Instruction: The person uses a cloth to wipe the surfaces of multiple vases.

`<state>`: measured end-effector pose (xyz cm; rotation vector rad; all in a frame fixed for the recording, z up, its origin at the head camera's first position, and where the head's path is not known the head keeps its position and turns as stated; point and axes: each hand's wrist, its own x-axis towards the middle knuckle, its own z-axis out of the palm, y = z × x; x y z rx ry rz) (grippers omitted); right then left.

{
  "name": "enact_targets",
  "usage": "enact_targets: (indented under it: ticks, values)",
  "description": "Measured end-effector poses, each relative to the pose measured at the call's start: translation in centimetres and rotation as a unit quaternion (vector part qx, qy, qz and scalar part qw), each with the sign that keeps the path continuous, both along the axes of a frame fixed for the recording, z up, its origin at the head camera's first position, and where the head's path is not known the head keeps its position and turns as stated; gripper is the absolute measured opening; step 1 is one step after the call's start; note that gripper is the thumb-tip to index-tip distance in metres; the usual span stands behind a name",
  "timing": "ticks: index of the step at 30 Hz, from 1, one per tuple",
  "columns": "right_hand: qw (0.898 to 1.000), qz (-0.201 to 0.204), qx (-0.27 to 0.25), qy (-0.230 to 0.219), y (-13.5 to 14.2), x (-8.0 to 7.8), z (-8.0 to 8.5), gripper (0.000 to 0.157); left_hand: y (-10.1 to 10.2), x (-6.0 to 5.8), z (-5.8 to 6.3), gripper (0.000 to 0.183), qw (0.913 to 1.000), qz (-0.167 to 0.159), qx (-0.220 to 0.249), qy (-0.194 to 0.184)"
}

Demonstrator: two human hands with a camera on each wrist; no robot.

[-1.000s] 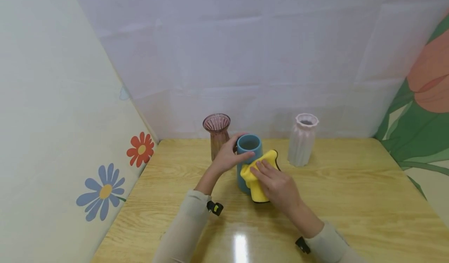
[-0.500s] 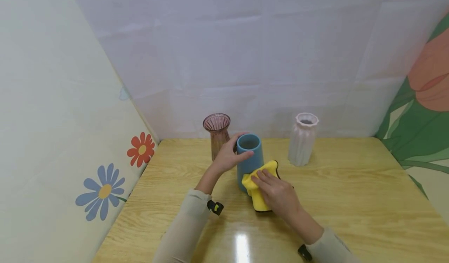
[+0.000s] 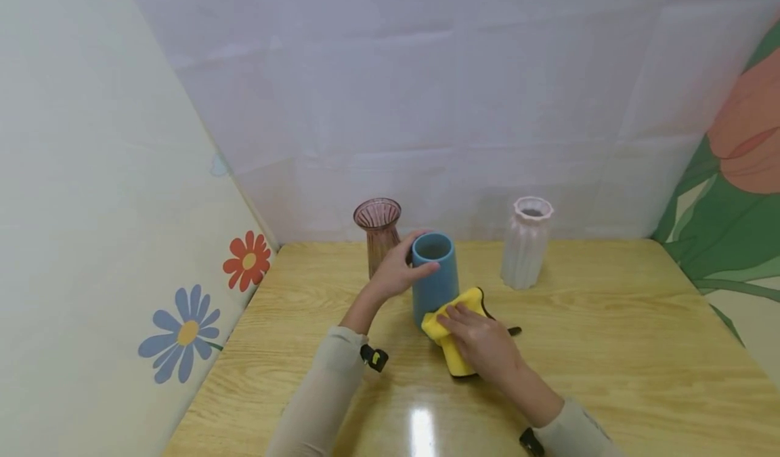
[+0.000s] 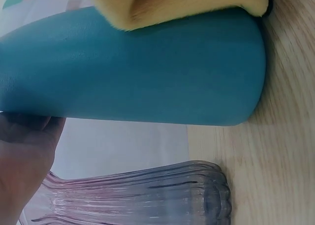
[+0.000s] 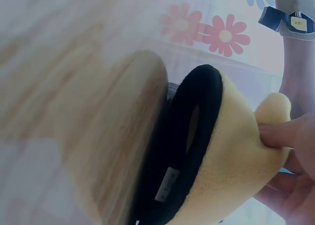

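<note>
On table [image 3: 634, 349], blue vase [image 3: 435, 289] upright: my L hand [image 3: 396, 273] grips nr top, R hand [image 3: 485, 345] pinches soft-looking yellow cloth [image 3: 453, 357] agst lower side. Vase prob. rigid, slippery, breakable; best held up there.

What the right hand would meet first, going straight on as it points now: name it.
Most likely the blue vase, low on its side: the right hand points there, holding the yellow cloth in between. Cloth and vase appear to touch, though depth is unclear.
</note>
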<state>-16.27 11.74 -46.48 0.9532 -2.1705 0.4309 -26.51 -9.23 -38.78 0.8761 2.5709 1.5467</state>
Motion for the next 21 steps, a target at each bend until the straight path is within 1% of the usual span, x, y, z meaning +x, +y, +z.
enact_targets:
  ticks: [3,5,7,8,9,11,13,15,16,18,21]
  values:
    - [1.0,0.0,0.003,-0.022,0.0,0.2,0.2,0.033,-0.2,-0.4,0.1,0.07,0.9997,-0.022,0.002,-0.002]
    - [0.999,0.001,0.005,-0.054,0.0,0.2,0.6,0.03,-0.4,-0.8,0.1,0.072,0.9991,-0.041,0.011,-0.009]
    - [0.996,0.005,0.004,-0.084,0.3,0.3,1.1,0.029,-0.4,-0.9,0.0,0.074,0.9974,-0.057,0.035,-0.025]
    - [0.995,0.008,-0.001,-0.095,0.5,0.3,1.3,0.029,-0.4,-0.8,-0.1,0.078,0.9962,-0.061,0.052,-0.033]
    - [0.995,0.012,-0.008,-0.098,0.7,0.3,1.6,0.029,-0.3,-0.6,-0.3,0.082,0.9957,-0.056,0.064,-0.037]
    - [0.996,0.023,-0.024,-0.085,1.2,0.3,2.3,0.03,0.0,0.1,-0.4,0.089,0.9956,-0.028,0.082,-0.035]
    - [0.997,0.034,-0.05,-0.051,1.9,0.1,3.1,0.034,0.4,0.9,-0.5,0.094,0.9954,0.013,0.092,-0.024]
    - [0.997,0.038,-0.07,-0.011,2.4,-0.1,4.0,0.037,0.6,1.4,-0.4,0.09,0.9951,0.046,0.086,-0.011]
    - [0.996,0.039,-0.078,0.006,2.7,-0.2,4.5,0.038,0.7,1.6,-0.2,0.088,0.9949,0.055,0.084,-0.005]
    - [0.995,0.039,-0.088,0.031,3.1,-0.4,5.3,0.039,0.7,1.6,0.0,0.082,0.995,0.057,0.083,-0.001]
    - [0.994,0.039,-0.084,0.049,3.3,-0.5,6.1,0.03,0.6,1.6,0.2,0.077,0.9964,0.04,0.074,-0.002]
